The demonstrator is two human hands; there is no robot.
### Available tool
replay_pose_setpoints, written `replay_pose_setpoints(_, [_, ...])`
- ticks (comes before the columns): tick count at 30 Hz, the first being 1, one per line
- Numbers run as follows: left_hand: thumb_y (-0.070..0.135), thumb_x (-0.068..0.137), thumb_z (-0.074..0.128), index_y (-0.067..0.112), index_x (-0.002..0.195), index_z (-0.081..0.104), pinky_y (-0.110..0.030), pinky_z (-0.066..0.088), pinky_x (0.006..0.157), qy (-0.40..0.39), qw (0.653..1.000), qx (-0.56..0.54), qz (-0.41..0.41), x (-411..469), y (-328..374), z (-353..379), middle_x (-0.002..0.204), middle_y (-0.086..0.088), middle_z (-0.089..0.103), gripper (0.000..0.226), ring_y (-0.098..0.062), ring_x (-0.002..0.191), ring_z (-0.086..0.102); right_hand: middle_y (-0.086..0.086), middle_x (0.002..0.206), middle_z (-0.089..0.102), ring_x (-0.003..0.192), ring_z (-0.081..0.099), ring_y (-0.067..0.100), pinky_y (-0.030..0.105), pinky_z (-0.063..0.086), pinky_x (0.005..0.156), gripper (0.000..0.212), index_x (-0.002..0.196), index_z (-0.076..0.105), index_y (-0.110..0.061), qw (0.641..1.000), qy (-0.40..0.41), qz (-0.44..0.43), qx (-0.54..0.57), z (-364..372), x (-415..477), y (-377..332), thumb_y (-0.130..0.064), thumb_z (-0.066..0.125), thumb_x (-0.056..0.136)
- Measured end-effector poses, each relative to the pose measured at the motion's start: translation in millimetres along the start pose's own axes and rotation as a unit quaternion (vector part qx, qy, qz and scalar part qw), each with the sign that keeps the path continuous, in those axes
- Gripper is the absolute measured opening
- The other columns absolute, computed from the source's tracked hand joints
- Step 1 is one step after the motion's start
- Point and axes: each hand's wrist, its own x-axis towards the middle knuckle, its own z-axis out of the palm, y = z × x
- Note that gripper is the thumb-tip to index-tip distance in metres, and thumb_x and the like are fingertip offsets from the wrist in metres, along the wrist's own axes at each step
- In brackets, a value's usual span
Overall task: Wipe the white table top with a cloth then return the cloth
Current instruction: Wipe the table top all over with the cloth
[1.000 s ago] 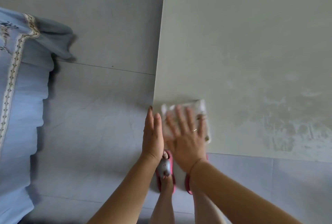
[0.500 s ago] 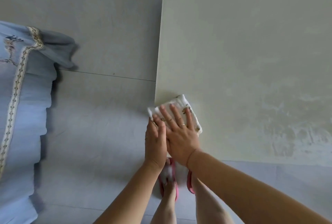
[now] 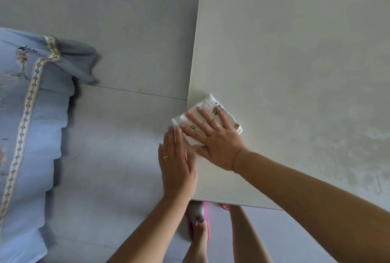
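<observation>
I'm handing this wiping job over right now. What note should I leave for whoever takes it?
Right hand: open, flat, pressing the cloth onto the table top at its left edge, near the front corner.
Left hand: open, fingers straight, beside that edge, fingertips by the cloth's overhanging corner; holds nothing.
Cloth: folded, white with small prints.
Done: wiping under way; streaky marks show on the top's near right.
Left: finish the top, then return the cloth; its place is not in view.

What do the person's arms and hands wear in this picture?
No sleeves, watch or gloves show. The left hand wears a gold ring on one finger. The right hand wears a thin ring too.
</observation>
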Motion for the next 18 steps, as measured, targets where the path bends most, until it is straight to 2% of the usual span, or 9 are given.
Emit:
replay_pose_setpoints(1, [0.032, 0.095, 0.024, 0.002, 0.146, 0.028, -0.048, 0.017, 0.118, 0.010, 1.000, 0.023, 0.018, 6, 0, -1, 0.155, -0.014, 0.025, 0.059, -0.030, 0.143, 0.024, -0.001, 0.158, 0.013, 0.145, 0.008, 0.029, 0.058, 0.002, 0.114, 0.058, 0.149, 0.007, -0.034, 1.000, 0.014, -0.004, -0.022, -2, 6, 20, -0.052, 0.018, 0.095])
replay_pose_setpoints(2, [0.035, 0.095, 0.025, 0.003, 0.147, 0.028, -0.048, 0.017, 0.117, 0.011, 0.998, 0.045, 0.038, 12, 1, 0, 0.155, -0.014, 0.025, 0.061, -0.030, 0.143, 0.024, 0.000, 0.158, 0.016, 0.145, 0.012, 0.029, 0.058, 0.003, 0.114, 0.057, 0.149, 0.009, -0.034, 0.999, 0.030, 0.032, -0.029, -4, 13, 41, -0.051, 0.018, 0.095])
replay_pose_setpoints(5, [0.043, 0.098, 0.025, 0.007, 0.150, 0.019, -0.042, 0.009, 0.119, -0.016, 0.990, 0.098, 0.097, 30, 7, 10, 0.158, -0.008, 0.013, 0.064, -0.025, 0.147, 0.013, -0.003, 0.160, 0.004, 0.147, -0.001, 0.023, 0.051, -0.009, 0.114, 0.057, 0.149, 0.004, -0.036, 0.973, 0.048, 0.219, 0.049, -7, 33, 95, -0.050, 0.012, 0.095])
replay_pose_setpoints(8, [0.049, 0.097, 0.028, 0.006, 0.151, 0.017, -0.040, 0.009, 0.119, -0.041, 0.981, 0.156, 0.111, 34, 14, 28, 0.159, -0.010, 0.012, 0.069, -0.024, 0.147, 0.009, -0.006, 0.160, -0.003, 0.146, -0.008, 0.022, 0.050, -0.019, 0.111, 0.057, 0.149, 0.002, -0.036, 0.932, 0.070, 0.339, 0.110, -8, 47, 75, -0.048, 0.018, 0.096])
replay_pose_setpoints(9, [0.049, 0.096, 0.031, 0.005, 0.150, 0.019, -0.041, 0.012, 0.119, -0.041, 0.978, 0.171, 0.110, 32, 15, 32, 0.158, -0.012, 0.017, 0.071, -0.026, 0.147, 0.011, -0.006, 0.159, -0.004, 0.146, -0.010, 0.023, 0.051, -0.022, 0.109, 0.057, 0.149, 0.001, -0.036, 0.934, 0.065, 0.332, 0.115, -8, 48, 58, -0.048, 0.017, 0.096])
replay_pose_setpoints(11, [0.048, 0.094, 0.036, 0.002, 0.149, 0.023, -0.043, 0.018, 0.118, -0.028, 0.976, 0.187, 0.110, 30, 14, 36, 0.156, -0.016, 0.025, 0.072, -0.027, 0.146, 0.016, -0.005, 0.159, -0.006, 0.146, -0.012, 0.024, 0.053, -0.021, 0.110, 0.056, 0.149, -0.002, -0.037, 0.965, 0.047, 0.239, 0.093, -7, 41, 29, -0.048, 0.009, 0.095])
replay_pose_setpoints(14, [0.047, 0.095, 0.035, 0.001, 0.148, 0.023, -0.042, 0.017, 0.118, -0.017, 0.975, 0.191, 0.114, 30, 12, 36, 0.156, -0.016, 0.023, 0.071, -0.027, 0.147, 0.014, -0.006, 0.160, 0.003, 0.147, -0.002, 0.024, 0.054, -0.009, 0.114, 0.056, 0.149, 0.003, -0.038, 0.996, 0.020, 0.075, 0.045, -15, 35, 63, -0.050, 0.008, 0.095])
replay_pose_setpoints(16, [0.047, 0.095, 0.033, 0.001, 0.149, 0.021, -0.041, 0.014, 0.119, -0.015, 0.974, 0.194, 0.113, 30, 12, 36, 0.157, -0.015, 0.018, 0.072, -0.026, 0.147, 0.011, -0.006, 0.160, 0.004, 0.147, -0.001, 0.023, 0.054, -0.007, 0.114, 0.055, 0.149, 0.005, -0.039, 0.994, 0.029, 0.102, 0.026, -19, 48, 109, -0.050, 0.012, 0.096])
replay_pose_setpoints(18, [0.047, 0.095, 0.033, 0.000, 0.149, 0.021, -0.041, 0.015, 0.119, -0.015, 0.975, 0.193, 0.112, 30, 14, 37, 0.158, -0.015, 0.017, 0.072, -0.027, 0.147, 0.011, -0.005, 0.160, -0.001, 0.147, -0.005, 0.023, 0.056, -0.008, 0.113, 0.055, 0.149, 0.002, -0.039, 0.969, 0.037, 0.234, 0.065, -23, 66, 139, -0.049, 0.017, 0.097])
